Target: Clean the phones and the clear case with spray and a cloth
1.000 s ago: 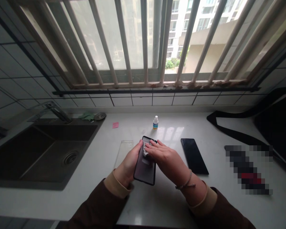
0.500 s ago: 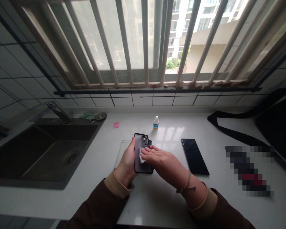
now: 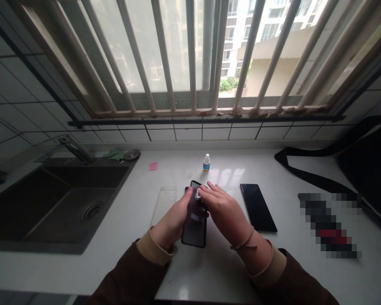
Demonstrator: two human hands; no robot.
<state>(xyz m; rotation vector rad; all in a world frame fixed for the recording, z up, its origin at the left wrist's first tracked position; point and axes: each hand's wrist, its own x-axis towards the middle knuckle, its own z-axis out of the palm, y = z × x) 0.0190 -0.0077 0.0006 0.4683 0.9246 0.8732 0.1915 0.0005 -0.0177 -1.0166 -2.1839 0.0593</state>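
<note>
My left hand (image 3: 175,212) is closed around the left edge of a dark-rimmed phone case (image 3: 193,231), with the thumb along its side. The case has a smoky, see-through-looking back and is tilted above the counter. A small pale patch shows on its middle. My right hand (image 3: 220,203) presses a folded white wipe (image 3: 198,194) onto the upper part of the case, fingers together over it. The hand and wipe cover the camera area. A clear phone case (image 3: 165,201) lies to the left, partly behind my left hand. Right of my hands lies a black phone (image 3: 258,207).
A small white-capped bottle (image 3: 206,164) and a pink sticky note (image 3: 153,166) are on the white counter (image 3: 222,271). At left is a dark sink (image 3: 66,203) with a faucet (image 3: 74,149). A black strap (image 3: 305,169) and a pixelated item (image 3: 330,224) are at right.
The phone case has tilted and its lower end has come nearer to me. My right hand has slid the wipe from the case's middle up to its top end.
</note>
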